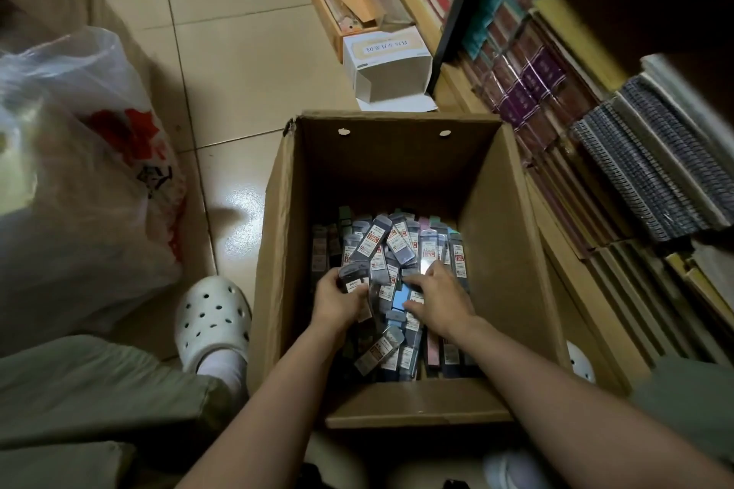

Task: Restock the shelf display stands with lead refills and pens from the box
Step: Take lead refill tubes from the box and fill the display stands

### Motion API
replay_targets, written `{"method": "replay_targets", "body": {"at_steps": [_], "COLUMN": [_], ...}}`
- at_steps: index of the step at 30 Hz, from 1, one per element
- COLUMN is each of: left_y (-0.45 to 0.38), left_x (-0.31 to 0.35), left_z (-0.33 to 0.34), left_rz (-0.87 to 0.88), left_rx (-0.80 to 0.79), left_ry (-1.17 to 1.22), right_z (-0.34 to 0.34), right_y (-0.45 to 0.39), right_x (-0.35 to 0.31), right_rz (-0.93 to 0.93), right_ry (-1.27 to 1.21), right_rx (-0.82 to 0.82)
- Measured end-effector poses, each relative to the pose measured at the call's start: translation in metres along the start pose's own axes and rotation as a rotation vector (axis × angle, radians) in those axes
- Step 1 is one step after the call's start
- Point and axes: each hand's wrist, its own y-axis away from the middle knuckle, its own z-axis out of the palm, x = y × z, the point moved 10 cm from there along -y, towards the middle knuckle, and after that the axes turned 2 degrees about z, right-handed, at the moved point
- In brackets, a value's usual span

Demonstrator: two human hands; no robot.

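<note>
Your left hand (335, 300) grips refill cases (351, 282), long axis toward 1 o'clock; your right hand (439, 300) lies flat, fingers extended, on the box's (500, 250) heap.

Box (286, 234): we find it on the floor (238, 32), directly before the person.
Lead refill packs (397, 246): piled in the box bottom.
Hands: left hand (335, 300) and right hand (441, 300) both inside, on the pile.
Shelf (564, 250): right of the box.
Plastic bag (79, 171): left.
Smaller boxes (381, 63): behind, against the shelf.
</note>
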Motion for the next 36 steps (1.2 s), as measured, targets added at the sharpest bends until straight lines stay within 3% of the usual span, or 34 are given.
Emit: {"method": "replay_targets", "body": {"at_steps": [4,9,19,22,24,28,32,36], "left_y": [-0.002,-0.006,-0.003,0.006,0.014,0.025,0.027,0.037], "left_x": [-0.001,-0.005,0.001,-0.010,-0.015,-0.011,0.025,0.069], "left_z": [0.005,0.010,0.017,0.012,0.014,0.023,0.017,0.016], "left_rz": [0.027,0.037,0.097,0.037,0.010,0.033,0.097,0.178], "left_rx": [-0.041,-0.062,-0.119,-0.089,-0.076,-0.109,-0.112,-0.155], "left_ry": [-0.014,-0.101,-0.099,-0.003,0.037,0.024,0.047,0.053], "right_z": [0.008,0.013,0.009,-0.005,-0.029,-0.117,-0.190,-0.179], "right_y": [-0.004,-0.006,-0.020,-0.020,-0.018,0.002,0.046,0.065], "right_x": [-0.010,-0.013,0.003,0.003,-0.002,-0.015,-0.013,0.011], "right_rz": [-0.046,-0.105,0.030,0.061,0.059,-0.030,-0.103,-0.051], "right_ry": [0.149,0.132,-0.453,-0.470,-0.469,-0.472,-0.311,-0.380], "right_rx": [0.015,0.008,-0.206,-0.230,-0.129,0.272,0.636,0.537]}}
